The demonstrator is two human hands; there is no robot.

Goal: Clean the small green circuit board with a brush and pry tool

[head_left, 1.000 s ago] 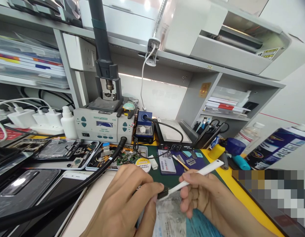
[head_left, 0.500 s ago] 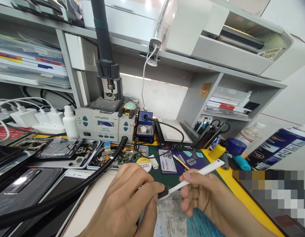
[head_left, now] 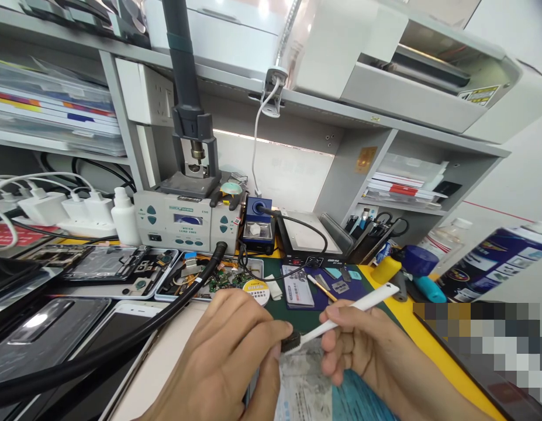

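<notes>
White-handled brush [head_left: 317, 332] slopes between the two hands above a grey-and-blue printed sheet [head_left: 303, 389], dark bristles [head_left: 290, 341] low, handle end raised to the right. Right hand [head_left: 362, 339]: grasping the handle, thumb along the top, fingers curled beneath. Left hand [head_left: 233, 356]: back upward, index finger and thumb drawn together at the bristles; whether they pinch the bristles or a small part behind them, cannot tell, the hand covers it. Change over the last half second: slight. Hands and handle keep their positions; the bristle head now looks darker and rounder, consistent with a small roll of the brush or a shift of the left fingertips. Reading (judgement): fine, slow brush work in mid-course, with nothing handed over or set down. Outward from there: green mat [head_left: 306, 317] beyond the bristles; round tin [head_left: 256, 291] with a yellow-and-white label just past the left knuckles; circuit boards [head_left: 224, 279] in a tray behind it. Off to the left, a white-framed phone [head_left: 125, 324], crossed by a black hose [head_left: 174, 313] that runs to the QUICK rework station [head_left: 187, 219]. None of these surroundings has shifted noticeably over the same half second.
</notes>
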